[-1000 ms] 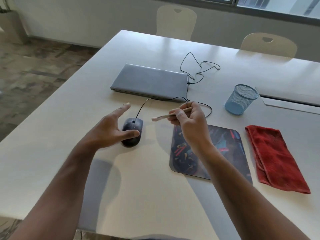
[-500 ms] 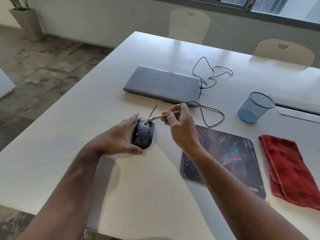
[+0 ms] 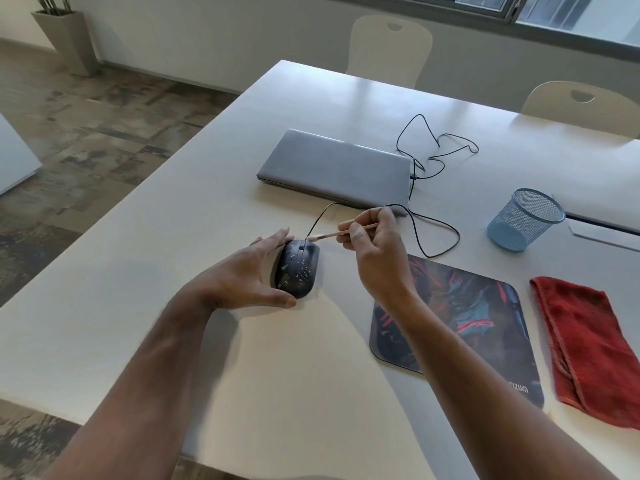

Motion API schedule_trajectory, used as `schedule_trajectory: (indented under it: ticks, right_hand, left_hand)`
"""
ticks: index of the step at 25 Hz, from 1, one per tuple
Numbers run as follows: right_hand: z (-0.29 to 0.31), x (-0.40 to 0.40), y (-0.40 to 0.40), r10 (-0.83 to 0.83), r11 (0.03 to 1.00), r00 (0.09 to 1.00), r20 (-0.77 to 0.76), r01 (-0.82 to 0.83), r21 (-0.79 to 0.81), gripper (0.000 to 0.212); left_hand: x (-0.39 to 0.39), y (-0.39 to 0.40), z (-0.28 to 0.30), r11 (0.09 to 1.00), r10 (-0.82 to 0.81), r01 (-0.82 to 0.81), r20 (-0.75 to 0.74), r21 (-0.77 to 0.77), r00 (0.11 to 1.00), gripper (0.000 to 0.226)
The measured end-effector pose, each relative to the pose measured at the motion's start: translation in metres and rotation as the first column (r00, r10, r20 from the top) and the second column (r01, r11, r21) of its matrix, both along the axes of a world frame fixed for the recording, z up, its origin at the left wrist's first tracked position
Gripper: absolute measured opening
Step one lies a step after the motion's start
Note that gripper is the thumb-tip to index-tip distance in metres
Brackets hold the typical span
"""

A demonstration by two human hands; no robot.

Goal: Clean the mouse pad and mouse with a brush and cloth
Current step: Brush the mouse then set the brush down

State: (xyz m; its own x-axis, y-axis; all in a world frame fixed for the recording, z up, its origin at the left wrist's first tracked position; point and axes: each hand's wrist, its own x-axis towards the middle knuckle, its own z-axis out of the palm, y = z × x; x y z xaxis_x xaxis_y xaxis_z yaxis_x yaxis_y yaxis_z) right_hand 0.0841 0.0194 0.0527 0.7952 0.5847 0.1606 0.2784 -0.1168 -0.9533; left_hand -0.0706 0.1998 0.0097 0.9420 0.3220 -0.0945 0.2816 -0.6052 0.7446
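Left hand (image 3: 242, 275) cupped the speckled mouse (image 3: 296, 269) on the table (image 3: 138, 306); right hand (image 3: 375, 247) pinched the brush (image 3: 329, 234) at its front. Risk: debris flicked onto the mouse pad (image 3: 467, 317).

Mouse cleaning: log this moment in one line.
left hand steadies mouse | right hand holds brush, tip at mouse front | cloth unused

Both forearms are bare up to the frame's edge at 6 o'clock, with no sleeve showing. The left hand (image 3: 249, 277) and right hand (image 3: 375, 251) carry no glove, ring, watch or wristband.
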Motion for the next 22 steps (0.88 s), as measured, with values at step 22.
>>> schedule_trajectory:
  ticks: [22]
  right_hand:
    - [-0.011, -0.023, -0.034, 0.161, 0.983, 0.983, 0.083, -0.167, 0.071, 0.014]
  left_hand:
    - [0.000, -0.001, -0.001, 0.999, 0.007, -0.007, -0.017, 0.033, 1.000, 0.126]
